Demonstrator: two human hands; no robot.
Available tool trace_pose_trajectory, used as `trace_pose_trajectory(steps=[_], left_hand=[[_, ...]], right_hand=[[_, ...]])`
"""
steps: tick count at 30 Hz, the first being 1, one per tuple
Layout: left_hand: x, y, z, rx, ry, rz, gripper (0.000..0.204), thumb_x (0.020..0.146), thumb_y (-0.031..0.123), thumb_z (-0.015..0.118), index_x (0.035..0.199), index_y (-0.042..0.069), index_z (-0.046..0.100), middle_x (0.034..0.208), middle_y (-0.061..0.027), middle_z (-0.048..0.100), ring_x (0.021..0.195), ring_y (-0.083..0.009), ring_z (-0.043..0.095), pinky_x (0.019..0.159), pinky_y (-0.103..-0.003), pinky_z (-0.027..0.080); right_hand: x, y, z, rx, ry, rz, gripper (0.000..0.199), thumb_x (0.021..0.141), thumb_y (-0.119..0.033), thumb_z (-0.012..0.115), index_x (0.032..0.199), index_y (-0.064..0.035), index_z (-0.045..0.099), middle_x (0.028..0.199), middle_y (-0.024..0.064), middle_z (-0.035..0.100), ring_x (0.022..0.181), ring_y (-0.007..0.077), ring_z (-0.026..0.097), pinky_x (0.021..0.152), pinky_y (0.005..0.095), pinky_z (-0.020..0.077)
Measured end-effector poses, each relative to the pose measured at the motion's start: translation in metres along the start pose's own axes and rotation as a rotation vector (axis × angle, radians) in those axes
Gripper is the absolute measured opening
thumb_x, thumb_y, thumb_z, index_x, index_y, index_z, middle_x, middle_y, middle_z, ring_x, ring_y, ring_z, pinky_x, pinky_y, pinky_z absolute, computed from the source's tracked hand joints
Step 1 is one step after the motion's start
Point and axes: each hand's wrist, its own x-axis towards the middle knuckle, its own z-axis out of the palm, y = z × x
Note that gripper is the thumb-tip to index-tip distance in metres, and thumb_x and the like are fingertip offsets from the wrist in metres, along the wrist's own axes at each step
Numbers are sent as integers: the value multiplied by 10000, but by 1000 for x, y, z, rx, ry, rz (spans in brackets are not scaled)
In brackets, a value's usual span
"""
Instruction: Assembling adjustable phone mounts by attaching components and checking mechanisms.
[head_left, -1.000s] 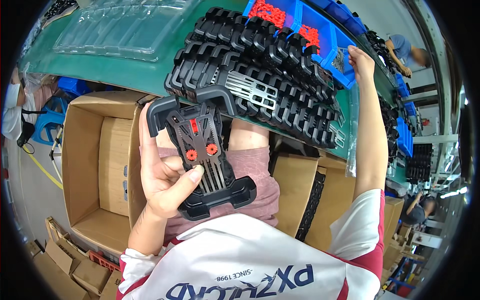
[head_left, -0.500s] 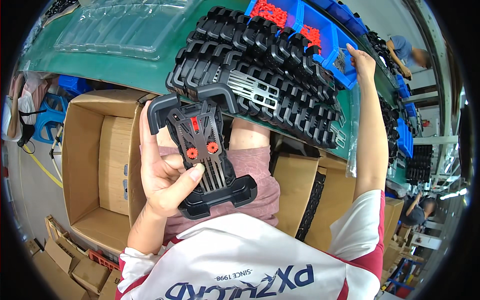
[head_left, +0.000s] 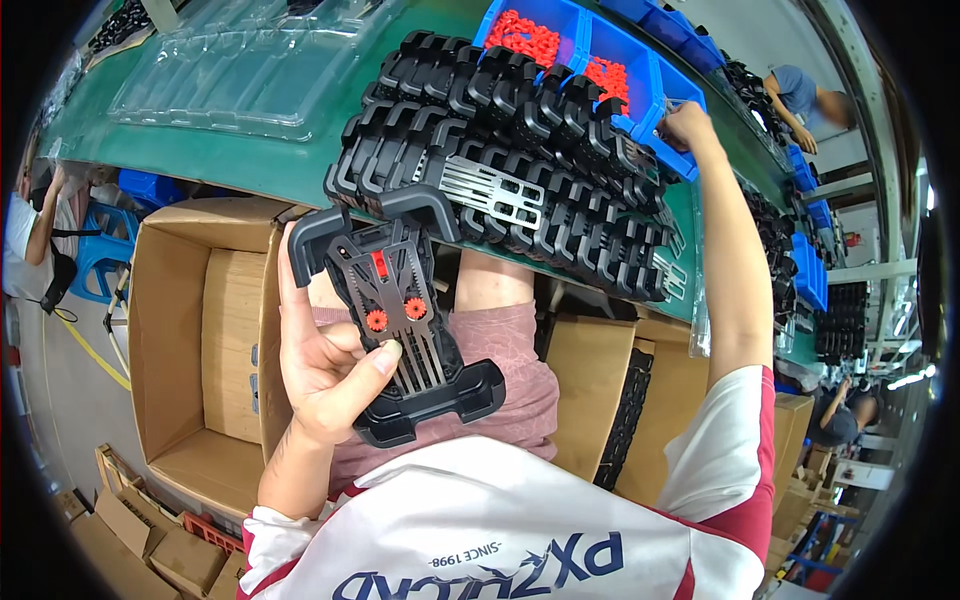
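Note:
My left hand (head_left: 325, 385) grips a black plastic holder (head_left: 398, 285) in front of my lap, thumb pressed on its face. The holder has two hooked arms at its upper end, a wide black foot at its lower end, slotted metal plates, two red gears (head_left: 415, 309) and a red slider (head_left: 379, 264). Over at the far right of the bench, my right hand (head_left: 686, 127) reaches into a blue bin (head_left: 684, 85) with its fingers curled. Its fingertips are partly hidden, and whatever they pinch cannot be made out.
Rows of black holders (head_left: 500, 95) fill the green bench (head_left: 230, 160), with slotted metal plates (head_left: 495, 190) lying on them. Blue bins of red parts (head_left: 522, 38) stand behind. A clear tray (head_left: 250, 70) lies far left. Cardboard boxes (head_left: 165, 330) flank my legs. Other people work farther off.
My right hand has moved down and left into the blue bin, its fingers now curled. The left hand still keeps the holder, which appears slightly farther left and lower.

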Motion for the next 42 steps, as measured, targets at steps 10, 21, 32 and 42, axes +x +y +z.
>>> trace_pose_trajectory(steps=[10, 21, 32, 42], left_hand=[[-1, 1, -5, -19, 28, -13, 993, 720, -161, 472, 1470, 97, -126, 1109, -264, 610, 585, -106, 594, 512, -142, 416], [-3, 0, -10, 7, 28, -9, 991, 717, -159, 472, 1470, 96, -119, 1113, -267, 609, 599, -110, 608, 506, -140, 420], [1, 2, 0, -30, 106, 2, 992, 721, -152, 486, 1470, 103, -111, 1154, -270, 587, 640, -135, 635, 534, -152, 450], [0, 4, -7, 7, 32, -61, 999, 697, -141, 497, 1473, 97, -85, 1227, -245, 529, 620, -118, 616, 503, -146, 439]], right_hand=[[-25, -13, -30, 74, -156, -48, 94, 794, -69, 658, 776, 18, 688, 656, 77, 617, 501, 136, 528, 487, 223, 444], [-8, 6, -29, 401, -121, -69, 116, 857, -47, 586, 895, 10, 680, 674, 35, 602, 524, 75, 469, 492, 170, 392], [-8, 14, -35, 541, -189, -109, 229, 891, -8, 474, 1065, 29, 618, 756, 46, 619, 566, 65, 480, 516, 167, 393], [-10, 24, -41, 645, -126, -147, 251, 863, -54, 605, 1093, 45, 601, 744, 45, 615, 569, 67, 484, 517, 168, 395]])
